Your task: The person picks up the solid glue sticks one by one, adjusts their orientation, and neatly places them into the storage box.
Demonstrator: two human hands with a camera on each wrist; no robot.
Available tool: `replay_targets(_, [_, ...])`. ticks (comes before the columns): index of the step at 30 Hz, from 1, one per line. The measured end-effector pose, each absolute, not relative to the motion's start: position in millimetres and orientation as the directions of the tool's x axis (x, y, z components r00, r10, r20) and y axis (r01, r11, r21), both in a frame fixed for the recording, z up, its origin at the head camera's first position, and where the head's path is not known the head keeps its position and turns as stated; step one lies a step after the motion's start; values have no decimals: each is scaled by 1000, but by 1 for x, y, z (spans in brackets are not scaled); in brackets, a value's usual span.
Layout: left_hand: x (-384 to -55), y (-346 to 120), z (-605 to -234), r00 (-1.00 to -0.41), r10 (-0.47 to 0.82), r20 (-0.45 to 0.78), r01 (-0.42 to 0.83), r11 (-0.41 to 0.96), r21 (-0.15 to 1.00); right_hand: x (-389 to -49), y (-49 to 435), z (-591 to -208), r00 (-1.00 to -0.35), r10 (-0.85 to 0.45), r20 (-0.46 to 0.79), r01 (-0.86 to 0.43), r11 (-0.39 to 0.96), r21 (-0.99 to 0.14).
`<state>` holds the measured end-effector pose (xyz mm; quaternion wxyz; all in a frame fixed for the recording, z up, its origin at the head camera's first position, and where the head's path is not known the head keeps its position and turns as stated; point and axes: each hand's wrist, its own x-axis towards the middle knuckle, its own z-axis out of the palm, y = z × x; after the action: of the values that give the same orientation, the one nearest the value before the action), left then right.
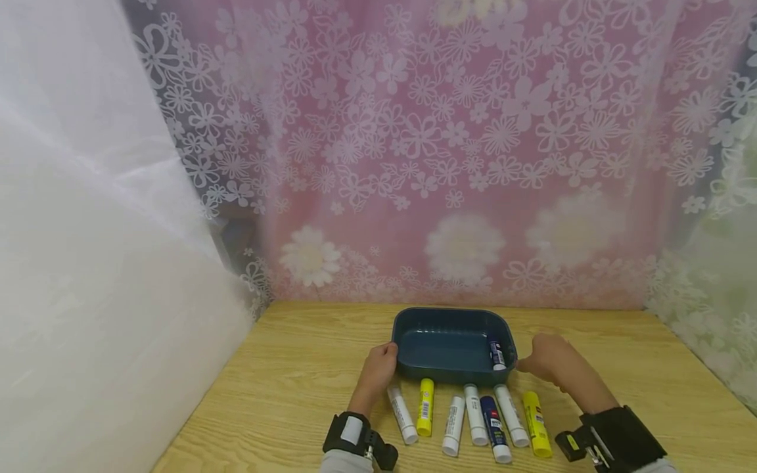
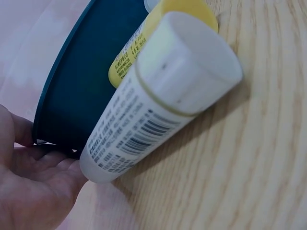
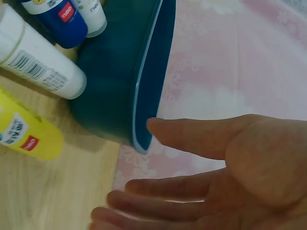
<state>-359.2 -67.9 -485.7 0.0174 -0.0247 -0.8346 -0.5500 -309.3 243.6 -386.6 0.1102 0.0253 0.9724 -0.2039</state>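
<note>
Head view: pinching the left rim of the bin (image 1: pixel 440 376) with the left grip (image 1: pixel 378 366), spreading the right grip (image 1: pixel 552 360), thumb-first, at the bin's right rim. Probably needing even, level pressure, without nudging the sticks (image 1: pixel 453 427) in front of the bin or rolling the blue stick (image 1: pixel 496 353) inside its right end.

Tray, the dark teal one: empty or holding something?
Holding something: one blue-and-white tube is visible inside the tray, near its right end.

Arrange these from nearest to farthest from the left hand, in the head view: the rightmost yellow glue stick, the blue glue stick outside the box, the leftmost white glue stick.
1. Leftmost white glue stick: beside the left hand.
2. Blue glue stick: in front of the box.
3. Rightmost yellow glue stick: at the row's right end.
</note>
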Motion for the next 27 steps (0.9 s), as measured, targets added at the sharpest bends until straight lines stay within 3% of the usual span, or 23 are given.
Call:
replay_targets(13, [-363, -68, -487, -998, 21, 55, 59, 399, 915, -304, 247, -413, -938, 67, -342, 210, 891, -403])
replay_targets(27, [-364, -68, -488, -998, 30, 49, 56, 395, 917, -299, 237, -431, -936, 65, -345, 201, 905, -376])
